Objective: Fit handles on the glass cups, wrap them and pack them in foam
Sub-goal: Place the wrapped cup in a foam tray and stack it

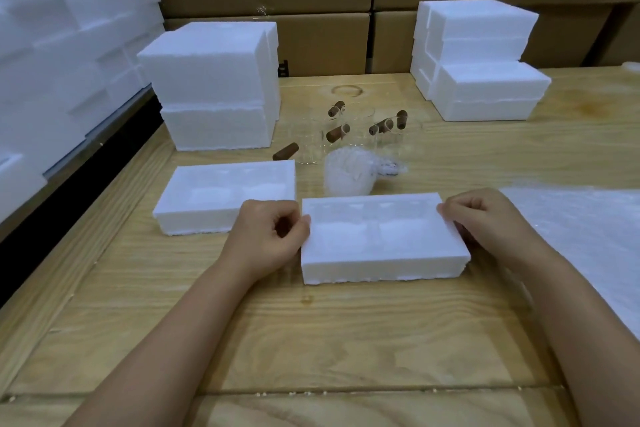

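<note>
Just beyond the foam tray (381, 239): 1 wrapped cup (348, 173), then glass cups (393, 135).

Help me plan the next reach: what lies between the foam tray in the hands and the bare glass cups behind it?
In the head view, one bubble-wrapped bundle, likely a wrapped cup, sits between the foam tray and the glass cups.
</note>
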